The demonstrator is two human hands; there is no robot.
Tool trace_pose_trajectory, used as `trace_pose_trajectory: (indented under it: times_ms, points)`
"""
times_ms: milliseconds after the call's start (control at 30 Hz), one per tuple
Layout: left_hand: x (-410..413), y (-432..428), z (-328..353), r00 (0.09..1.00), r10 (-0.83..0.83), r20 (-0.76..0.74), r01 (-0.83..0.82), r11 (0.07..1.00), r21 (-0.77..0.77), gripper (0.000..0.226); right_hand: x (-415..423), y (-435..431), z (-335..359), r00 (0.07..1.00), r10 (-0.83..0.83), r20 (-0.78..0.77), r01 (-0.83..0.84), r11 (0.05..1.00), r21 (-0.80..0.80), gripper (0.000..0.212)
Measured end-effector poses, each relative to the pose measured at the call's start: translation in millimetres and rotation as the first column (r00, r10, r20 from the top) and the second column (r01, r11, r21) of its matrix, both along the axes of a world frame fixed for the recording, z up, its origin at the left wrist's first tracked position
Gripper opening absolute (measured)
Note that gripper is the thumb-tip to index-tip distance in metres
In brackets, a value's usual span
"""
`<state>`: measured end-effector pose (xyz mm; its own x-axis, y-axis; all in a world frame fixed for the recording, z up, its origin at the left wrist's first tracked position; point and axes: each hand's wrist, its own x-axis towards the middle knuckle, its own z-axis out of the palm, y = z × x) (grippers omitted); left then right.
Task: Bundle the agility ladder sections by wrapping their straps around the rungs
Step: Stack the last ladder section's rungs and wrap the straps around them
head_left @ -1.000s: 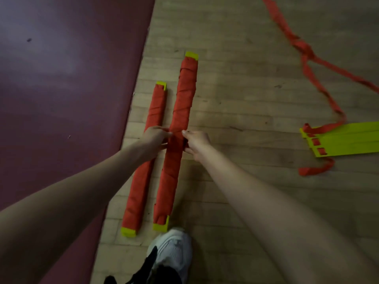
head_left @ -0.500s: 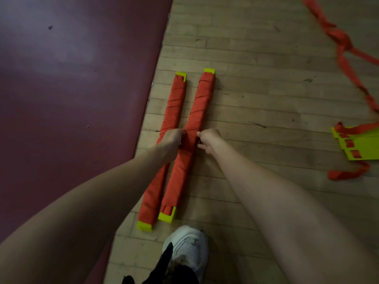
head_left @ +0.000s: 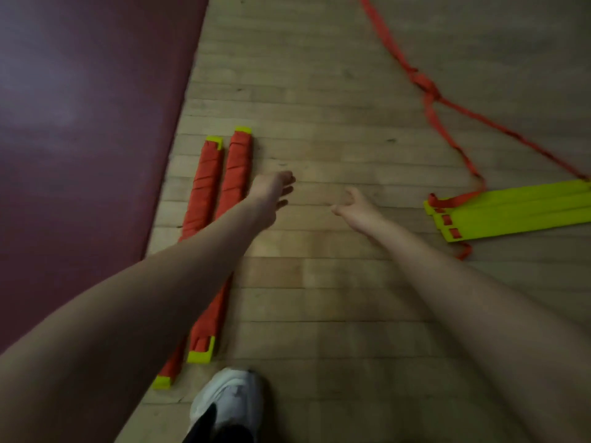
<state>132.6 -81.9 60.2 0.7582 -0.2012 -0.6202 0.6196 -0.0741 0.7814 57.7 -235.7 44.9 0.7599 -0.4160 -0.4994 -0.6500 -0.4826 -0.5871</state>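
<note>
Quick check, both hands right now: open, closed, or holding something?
Left hand: open, fingers spread, holding nothing.
Right hand: open, fingers relaxed, holding nothing.

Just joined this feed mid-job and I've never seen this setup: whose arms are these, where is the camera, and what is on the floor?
No machine here: a person works with bare hands, filmed by one head-worn camera looking down. The left hand and right hand are open above the wooden floor, holding nothing. Beside the maroon mat lie two bundles, rungs wrapped in red strap: the bundle nearer the mat and the second bundle. To the right sits a stack of yellow rungs, unwrapped, its loose red strap trailing away. The white shoe is the person's.
</note>
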Motion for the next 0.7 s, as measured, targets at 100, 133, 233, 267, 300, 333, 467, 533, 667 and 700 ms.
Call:
trace_pose_trajectory:
  times_ms: [100,133,233,267,300,333,467,533,667,700]
  points:
    - [-34.6,-62.3,-1.9,0.988,-0.143,-0.051,0.137,0.985,-0.101,0.032,-40.1,-78.1,16.5,0.994,-0.108,-0.021,0.104,0.985,-0.137,0.064]
    - [-47.9,-83.0,-3.6,0.982,-0.184,-0.053,0.177,0.978,-0.108,0.033,-55.8,-101.0,18.9,0.991,-0.127,-0.038,0.118,0.976,-0.181,0.063]
    - [-86.8,-144.6,-13.6,0.929,-0.369,-0.02,0.368,0.929,-0.041,0.031,-105.2,-154.9,20.1,0.985,-0.135,-0.108,0.101,0.957,-0.273,0.053]
    - [-99.3,-163.3,-16.4,0.892,-0.451,0.006,0.451,0.892,0.012,0.032,-120.7,-168.0,15.8,0.982,-0.119,-0.146,0.072,0.954,-0.29,0.051]
    - [-110.5,-181.6,-21.1,0.849,-0.528,0.028,0.526,0.848,0.067,0.035,-134.6,-179.4,11.7,0.979,-0.093,-0.184,0.034,0.953,-0.301,0.052]
    - [-121.5,-198.9,-25.0,0.798,-0.601,0.049,0.593,0.797,0.113,0.037,-146.5,-189.9,4.9,0.974,-0.069,-0.215,0.003,0.956,-0.294,0.053]
    - [-159.3,-255.0,-45.5,0.582,-0.803,0.131,0.73,0.587,0.352,0.037,-175.3,-236.6,-57.5,0.973,-0.019,-0.229,-0.033,0.974,-0.223,0.057]
    - [-168.7,-273.3,-61.0,0.494,-0.853,0.167,0.724,0.51,0.465,0.042,-180.5,-243.1,-66.3,0.977,-0.011,-0.215,-0.032,0.98,-0.197,0.048]
    - [-180.3,-291.5,-91.8,0.303,-0.939,0.161,0.683,0.332,0.65,0.051,-185.8,-231.7,-43.3,0.989,-0.027,-0.149,-0.003,0.981,-0.194,0.046]
    - [-184.2,-291.1,-96.8,0.255,-0.954,0.158,0.652,0.29,0.7,0.047,-187.4,-232.9,-45.4,0.987,-0.032,-0.155,0.001,0.98,-0.198,0.048]
